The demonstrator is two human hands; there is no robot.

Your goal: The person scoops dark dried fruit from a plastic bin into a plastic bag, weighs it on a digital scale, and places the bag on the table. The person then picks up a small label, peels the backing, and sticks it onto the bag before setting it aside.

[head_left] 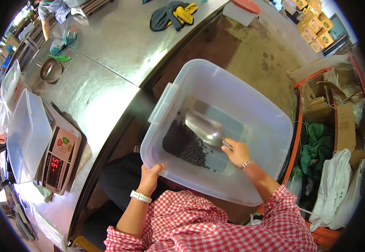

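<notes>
We see a long steel table [107, 54] running along the left, and beside its near edge a big clear plastic bin [249, 126], tilted toward us and held off the table. A smaller clear tub [25, 134] sits on a digital scale [58, 161] at the table's near left edge. A round metal bowl [50, 70] rests farther along the left edge, and a pair of grey and yellow gloves [172, 16] lies near the far edge. Inside the bin, a heap of small dark beans [186, 145] is gathered in the near left corner. A metal scoop [205, 128] lies with its mouth against that heap. Our right hand [237, 153] is clamped around the scoop's handle. Our left hand [151, 174] is closed over the bin's near rim, thumb inside.
</notes>
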